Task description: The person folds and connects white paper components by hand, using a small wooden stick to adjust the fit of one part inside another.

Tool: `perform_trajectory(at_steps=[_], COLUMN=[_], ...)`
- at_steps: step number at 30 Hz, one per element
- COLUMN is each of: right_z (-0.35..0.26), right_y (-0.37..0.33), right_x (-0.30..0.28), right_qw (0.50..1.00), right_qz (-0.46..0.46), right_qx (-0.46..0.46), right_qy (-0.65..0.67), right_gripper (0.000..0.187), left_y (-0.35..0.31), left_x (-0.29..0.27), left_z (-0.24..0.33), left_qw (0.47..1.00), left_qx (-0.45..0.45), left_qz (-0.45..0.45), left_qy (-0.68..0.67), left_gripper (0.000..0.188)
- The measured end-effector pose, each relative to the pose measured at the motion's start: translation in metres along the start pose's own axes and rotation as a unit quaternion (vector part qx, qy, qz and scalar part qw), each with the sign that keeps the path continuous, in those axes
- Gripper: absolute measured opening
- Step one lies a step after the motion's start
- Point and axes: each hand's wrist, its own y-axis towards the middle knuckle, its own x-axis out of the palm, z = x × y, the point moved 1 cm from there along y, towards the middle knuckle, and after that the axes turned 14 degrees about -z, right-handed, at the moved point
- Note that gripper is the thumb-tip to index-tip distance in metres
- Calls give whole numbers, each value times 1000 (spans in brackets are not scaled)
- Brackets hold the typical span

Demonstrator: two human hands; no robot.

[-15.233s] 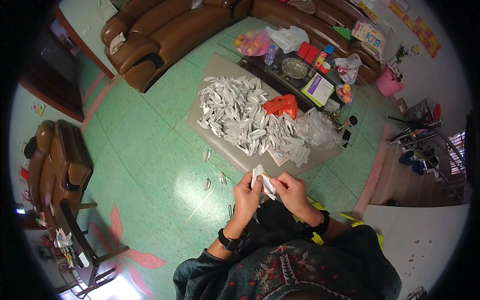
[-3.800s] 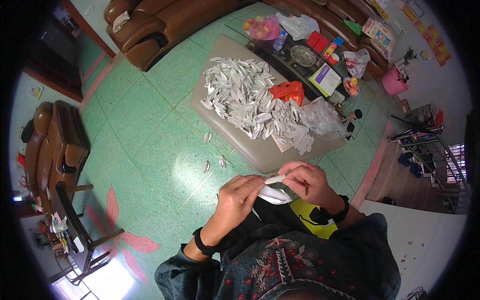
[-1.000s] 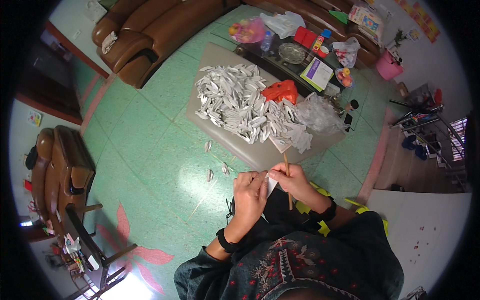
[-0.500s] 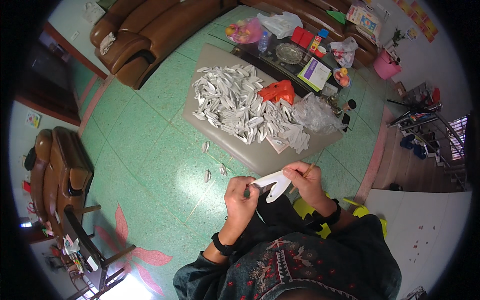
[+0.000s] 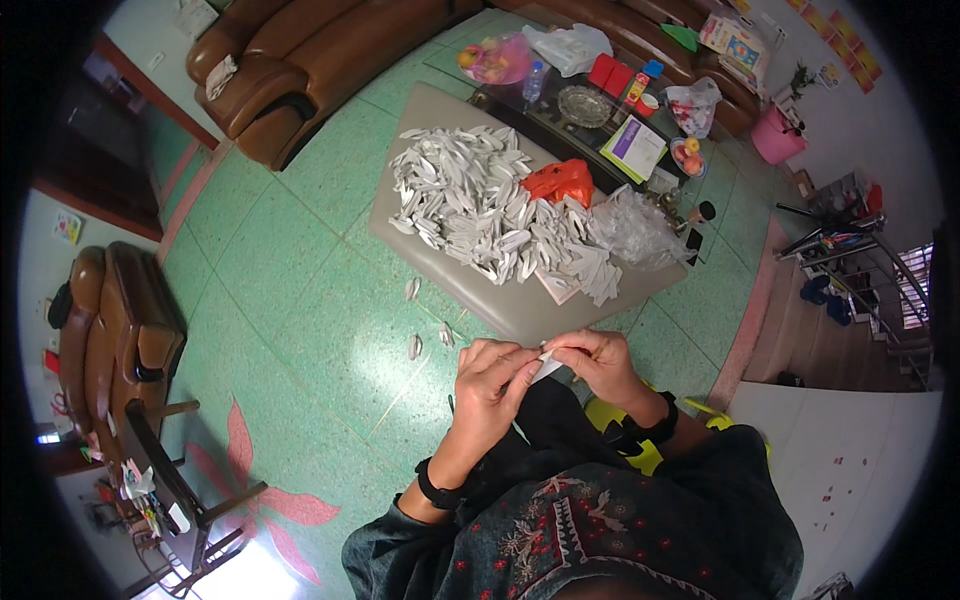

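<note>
Grey padded upholstery tops a low bench (image 5: 505, 308), and just off its near edge both hands meet over a small folded white paper piece (image 5: 547, 369). The left hand (image 5: 492, 388) is mostly closed, its fingers curled and its thumb pressing one end of that piece; the right hand (image 5: 598, 364) pinches the other end between thumb and fingertips, nearly touching the left. Much of the piece is hidden by the fingers. On the bench spreads a heap of similar folded pieces (image 5: 462, 195), with a red plastic bag (image 5: 563, 183) against the heap's right side and a crumpled clear plastic bag (image 5: 640, 228) toward the bench's right end. Left of the bench's near edge, three small bundles (image 5: 446, 334) lie apart on the green floor (image 5: 300, 300). Beyond the bench stands a dark coffee table (image 5: 545, 112) bearing a glass bowl (image 5: 583, 106).
</note>
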Motion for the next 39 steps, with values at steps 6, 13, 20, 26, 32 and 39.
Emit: perform_trajectory(at_steps=[6, 13, 20, 26, 32, 39], right_z=[-3, -7, -12, -21, -19, -26], right_y=[0, -1, 0, 0, 6, 2], right_x=[2, 7, 5, -5, -4, -3], right_qw=[1000, 999, 999, 980, 970, 969], right_qz=[-10, 27, -23, -34, -23, -34], right_qx=[9, -16, 18, -83, -137, -117], right_qy=[25, -38, -45, -176, -198, -214], right_gripper=[8, 5, 8, 9, 9, 8], left_y=[1, 0, 3, 9, 5, -5], left_x=[-4, -4, -9, -18, -18, -24], left_z=[4, 10, 12, 21, 18, 11], left_qw=[996, 990, 986, 980, 979, 994], left_qx=[43, 59, 82, 100, 121, 67], left_qz=[-7, -27, -64, -103, -63, -51], left_qy=[83, 128, 134, 140, 151, 70], left_gripper=[12, 13, 13, 12, 14, 15])
